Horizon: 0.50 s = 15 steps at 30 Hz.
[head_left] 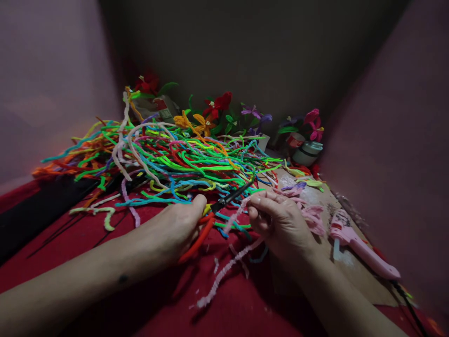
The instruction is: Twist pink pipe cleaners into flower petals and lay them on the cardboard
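My left hand (184, 224) is closed around the red and yellow handles of a cutting tool, either scissors or pliers (231, 197), whose dark blades point up and to the right. In my right hand (278, 217), thumb and fingers pinch a light pink pipe cleaner (228, 276). One fuzzy end of it hangs down and to the left over the red cloth, and another pink stretch lies near the blades. Whether the blades touch the pink piece I cannot tell. Small pink bits of fluff (216, 265) lie on the cloth below.
A big tangled heap of coloured pipe cleaners (196, 159) fills the middle. Behind it stand pipe-cleaner flowers (219, 105) and a jar (307, 152). At right, a pink glue gun (365, 250) rests on cardboard (365, 290) beside pink petals (313, 220). A black object (38, 210) lies left.
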Tool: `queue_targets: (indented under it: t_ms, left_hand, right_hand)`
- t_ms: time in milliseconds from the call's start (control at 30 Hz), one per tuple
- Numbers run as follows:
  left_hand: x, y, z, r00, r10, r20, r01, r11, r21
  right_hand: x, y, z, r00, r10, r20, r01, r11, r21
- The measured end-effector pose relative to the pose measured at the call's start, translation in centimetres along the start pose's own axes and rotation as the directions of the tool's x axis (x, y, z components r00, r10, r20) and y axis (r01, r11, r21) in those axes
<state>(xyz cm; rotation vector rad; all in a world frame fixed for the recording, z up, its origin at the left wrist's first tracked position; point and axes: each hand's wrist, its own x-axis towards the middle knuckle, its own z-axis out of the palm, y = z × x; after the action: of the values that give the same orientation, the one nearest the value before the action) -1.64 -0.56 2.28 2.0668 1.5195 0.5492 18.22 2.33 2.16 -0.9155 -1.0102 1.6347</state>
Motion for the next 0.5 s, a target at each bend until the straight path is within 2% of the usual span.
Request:
queue_targets:
  t_ms: [67, 133, 200, 300, 367, 500]
  left_hand:
    - [0.2, -0.2, 0.0, 0.999, 0.007, -0.038, -0.009, 0.999, -0.048]
    - [0.2, 0.0, -0.2, 0.999, -0.014, -0.046, 0.005, 0.983, -0.184]
    - [0.1, 0.6, -0.4, 0.998, -0.063, 0.030, 0.070, 0.915, -0.398]
    - [0.0, 1.8, -0.5, 0.982, -0.081, 0.171, 0.174, 0.747, -0.641]
    - [-0.1, 2.3, -0.4, 0.978, -0.079, 0.193, 0.195, 0.681, -0.706]
    - [-0.1, 2.3, 0.2, 0.974, -0.078, 0.213, 0.213, 0.634, -0.743]
  right_hand:
    - [0.0, 0.0, 0.0, 1.000, 0.007, 0.004, -0.007, 1.000, 0.004]
    - [0.0, 0.0, 0.0, 1.000, 0.012, 0.009, -0.012, 1.000, 0.008]
    - [-0.1, 0.1, 0.0, 1.000, 0.015, 0.013, -0.015, 1.000, 0.015]
    - [-0.4, 0.5, 0.3, 0.999, 0.037, 0.040, -0.038, 0.999, 0.039]
    - [-0.6, 1.0, 0.5, 0.995, 0.067, 0.080, -0.072, 0.996, 0.056]
    - [-1.1, 1.5, 0.9, 0.986, 0.109, 0.123, -0.113, 0.993, 0.026]
